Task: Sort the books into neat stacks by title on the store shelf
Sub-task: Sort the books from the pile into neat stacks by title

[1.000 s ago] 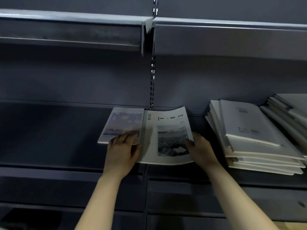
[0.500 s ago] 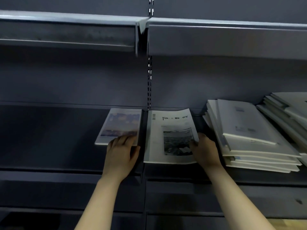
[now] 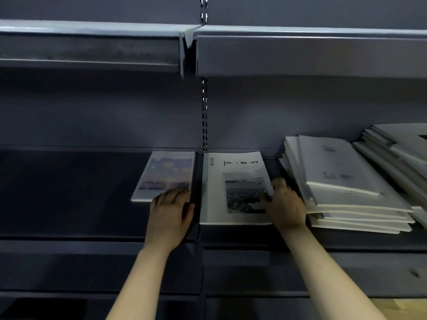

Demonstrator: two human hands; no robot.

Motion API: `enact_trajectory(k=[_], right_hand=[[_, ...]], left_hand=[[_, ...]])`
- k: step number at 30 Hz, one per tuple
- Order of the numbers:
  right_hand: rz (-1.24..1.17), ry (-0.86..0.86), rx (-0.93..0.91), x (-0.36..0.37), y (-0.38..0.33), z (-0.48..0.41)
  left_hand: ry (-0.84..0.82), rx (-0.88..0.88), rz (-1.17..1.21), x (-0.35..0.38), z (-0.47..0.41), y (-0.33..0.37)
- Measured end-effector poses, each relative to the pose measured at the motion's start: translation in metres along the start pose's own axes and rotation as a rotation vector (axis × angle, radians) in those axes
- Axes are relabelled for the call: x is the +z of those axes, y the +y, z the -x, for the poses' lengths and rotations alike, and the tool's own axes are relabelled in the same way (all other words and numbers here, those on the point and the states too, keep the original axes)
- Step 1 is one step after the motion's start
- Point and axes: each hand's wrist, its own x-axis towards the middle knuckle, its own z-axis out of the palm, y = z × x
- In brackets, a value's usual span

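Left hand [image 3: 169, 213] rests flat-fingered on purple-covered paperback [image 3: 166, 173]; right hand [image 3: 286, 205] grips white "Time & Memory" book [image 3: 232, 190], near front edge of dark metal shelf [image 3: 69, 192].

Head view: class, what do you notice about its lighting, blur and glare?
Head view: dim overall, pale covers brightest; head view: purple-cover book and right-hand stack look blurred; head view: some title letters on the white book are washed out.
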Motion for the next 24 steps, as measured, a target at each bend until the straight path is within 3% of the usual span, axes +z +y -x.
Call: enact_trajectory(k=[7, 13, 17, 20, 24], right_hand=[[-0.051, 0.009, -0.094, -0.012, 0.004, 0.007], [-0.337, 0.277, -0.328, -0.063, 0.038, 0.006], [-0.226, 0.415, -0.127, -0.098, 0.088, -0.017], [-0.095, 0.315, 0.056, -0.108, 0.131, -0.037], [-0.057, 0.137, 0.141, -0.114, 0.16, -0.05]], left_hand=[[0.037, -0.003, -0.02, -0.002, 0.001, 0.007], [0.026, 0.111, 0.05, 0.008, -0.018, 0.075], [0.009, 0.169, 0.124, 0.021, -0.035, 0.133], [0.004, 0.207, 0.136, 0.028, -0.043, 0.172], [-0.011, 0.248, 0.163, 0.039, -0.052, 0.213]])
